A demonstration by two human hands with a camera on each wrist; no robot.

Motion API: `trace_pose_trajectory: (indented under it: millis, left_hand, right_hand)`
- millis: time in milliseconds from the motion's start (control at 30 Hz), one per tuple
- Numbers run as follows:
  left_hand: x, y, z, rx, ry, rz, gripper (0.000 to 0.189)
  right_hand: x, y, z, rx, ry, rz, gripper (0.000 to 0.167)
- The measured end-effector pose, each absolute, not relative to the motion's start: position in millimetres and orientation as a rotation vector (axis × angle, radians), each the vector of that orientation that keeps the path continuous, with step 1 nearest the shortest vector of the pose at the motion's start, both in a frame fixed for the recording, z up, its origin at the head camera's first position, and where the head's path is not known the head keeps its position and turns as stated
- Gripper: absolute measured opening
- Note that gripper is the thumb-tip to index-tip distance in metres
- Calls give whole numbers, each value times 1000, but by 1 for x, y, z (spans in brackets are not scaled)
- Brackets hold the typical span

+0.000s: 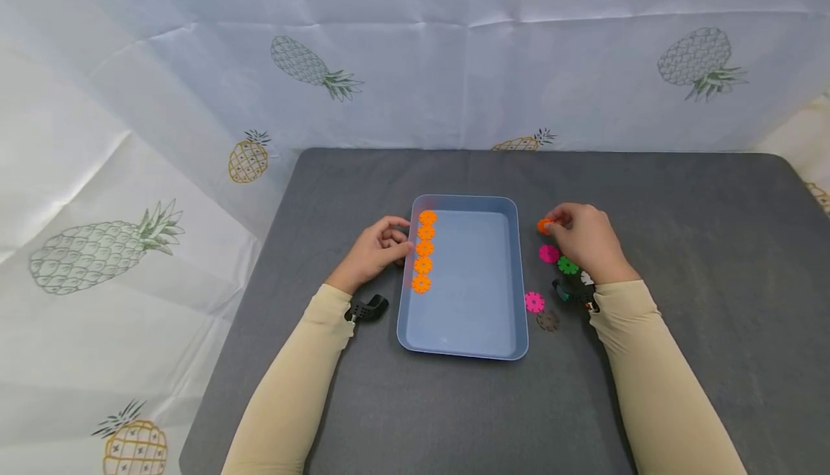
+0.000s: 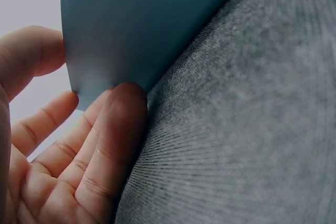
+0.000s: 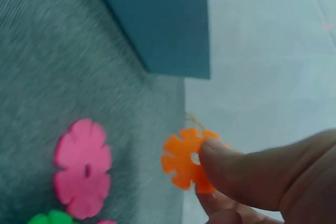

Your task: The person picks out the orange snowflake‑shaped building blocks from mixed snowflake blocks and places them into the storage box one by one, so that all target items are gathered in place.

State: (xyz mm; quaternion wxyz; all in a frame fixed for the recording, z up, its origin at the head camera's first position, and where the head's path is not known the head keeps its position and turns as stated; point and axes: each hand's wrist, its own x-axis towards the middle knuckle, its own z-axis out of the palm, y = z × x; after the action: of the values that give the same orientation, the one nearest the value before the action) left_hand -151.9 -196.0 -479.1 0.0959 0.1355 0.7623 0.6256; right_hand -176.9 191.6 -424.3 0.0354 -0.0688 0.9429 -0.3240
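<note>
A shallow blue tray (image 1: 480, 273) lies on the table, with several orange flower-shaped plastic discs (image 1: 424, 248) in a column along its left side. My left hand (image 1: 380, 246) rests against the tray's left wall; in the left wrist view its fingertips (image 2: 131, 95) touch the outer face, the thumb at the rim. To the right of the tray, my right hand (image 1: 591, 241) pinches one more orange flower-shaped disc (image 3: 184, 156) between thumb and fingers. Below that hand lie a pink disc (image 1: 548, 254) and a green disc (image 1: 568, 265).
Closer to the tray's lower right are another pink disc (image 1: 534, 302) and a dark, see-through disc (image 1: 547, 320). A white disc (image 1: 586, 278) shows partly beside the right wrist. Behind the grey table (image 1: 681, 201) hangs a pale cloth (image 1: 415, 86) printed with pineapples.
</note>
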Motion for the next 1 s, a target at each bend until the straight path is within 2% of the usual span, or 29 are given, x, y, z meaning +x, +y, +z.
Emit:
trace_pose_trajectory:
  millis: [267, 633, 1000]
  left_hand:
    - [-151, -194, -475, 332, 2263, 1829, 43]
    - [-150, -195, -468, 309, 2275, 1810, 44]
    - [-151, -195, -471, 298, 2277, 1814, 43]
  right_hand:
    - [-170, 181, -412, -259, 2987, -1041, 17]
    - [-166, 164, -393, -255, 2789, -1125, 21]
    - [-165, 143, -392, -301, 2677, -1152, 20]
